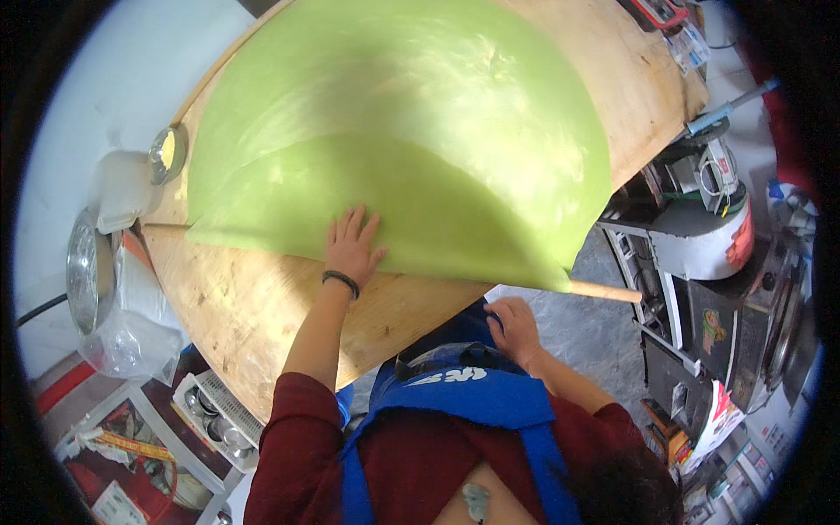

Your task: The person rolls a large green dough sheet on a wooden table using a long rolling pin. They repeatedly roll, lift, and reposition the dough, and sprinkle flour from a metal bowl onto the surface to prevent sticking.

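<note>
A wide, thin sheet of green dough lies over the wooden work board, its near edge folded back over itself. Beneath the fold runs a long wooden rolling pin, whose ends stick out at both sides; the right end reaches past the board's edge. My left hand rests palm down on the near part of the dough, fingers spread, with a dark band at the wrist. Off the board's near edge, my right hand is beside the blue apron, fingers curled. Whether it grips the dark blue cloth there I cannot tell.
The wooden board has a near edge slanting up to the right. A metal bowl with yellow powder stands at its left. Beyond lie a large metal basin and a white basket. Dark equipment stands to the right.
</note>
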`<action>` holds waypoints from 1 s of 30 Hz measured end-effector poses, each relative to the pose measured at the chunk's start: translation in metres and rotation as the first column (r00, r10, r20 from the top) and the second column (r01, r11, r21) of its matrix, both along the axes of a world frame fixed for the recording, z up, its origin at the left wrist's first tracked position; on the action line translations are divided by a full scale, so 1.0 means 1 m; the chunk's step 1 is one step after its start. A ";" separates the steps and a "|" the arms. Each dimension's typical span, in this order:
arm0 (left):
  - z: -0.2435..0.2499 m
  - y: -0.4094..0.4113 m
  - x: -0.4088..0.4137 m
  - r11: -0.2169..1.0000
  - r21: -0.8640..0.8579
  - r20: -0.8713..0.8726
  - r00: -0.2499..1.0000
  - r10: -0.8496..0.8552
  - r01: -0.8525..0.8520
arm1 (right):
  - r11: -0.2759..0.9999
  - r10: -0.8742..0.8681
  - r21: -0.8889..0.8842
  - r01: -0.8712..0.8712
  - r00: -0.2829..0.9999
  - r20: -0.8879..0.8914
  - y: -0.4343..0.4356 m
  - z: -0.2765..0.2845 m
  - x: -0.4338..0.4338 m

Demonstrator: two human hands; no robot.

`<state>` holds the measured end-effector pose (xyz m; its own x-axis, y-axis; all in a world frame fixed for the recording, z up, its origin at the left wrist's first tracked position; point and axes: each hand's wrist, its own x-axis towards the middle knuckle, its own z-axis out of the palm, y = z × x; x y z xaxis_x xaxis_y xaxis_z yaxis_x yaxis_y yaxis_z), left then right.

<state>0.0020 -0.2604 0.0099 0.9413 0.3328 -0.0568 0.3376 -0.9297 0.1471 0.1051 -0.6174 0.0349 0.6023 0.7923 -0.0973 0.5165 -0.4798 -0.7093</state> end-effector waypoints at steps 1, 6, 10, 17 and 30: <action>-0.001 -0.007 -0.004 1.000 -0.003 -0.020 1.000 -0.010 0.010 | 0.999 -0.039 -0.003 0.039 0.995 -0.097 -0.012 -0.009 -0.015; 0.023 -0.041 -0.066 0.993 -0.111 -0.148 0.987 -0.066 0.050 | 0.443 0.069 -0.056 0.895 -0.097 -0.993 -0.044 -0.181 -0.050; 0.035 -0.025 -0.083 0.970 -0.241 -0.353 0.934 -0.053 -0.036 | 0.260 0.221 -0.318 0.912 -0.377 -0.900 0.016 -0.142 -0.059; 0.015 -0.046 -0.097 0.973 -0.010 -0.115 0.966 -0.230 0.230 | 0.065 0.374 -0.170 0.983 -0.182 -0.910 0.018 -0.154 -0.065; 0.012 -0.064 -0.161 0.973 -0.001 -0.088 0.969 -0.230 0.230 | -0.002 0.488 -0.092 0.996 -0.079 -0.869 -0.016 -0.167 -0.095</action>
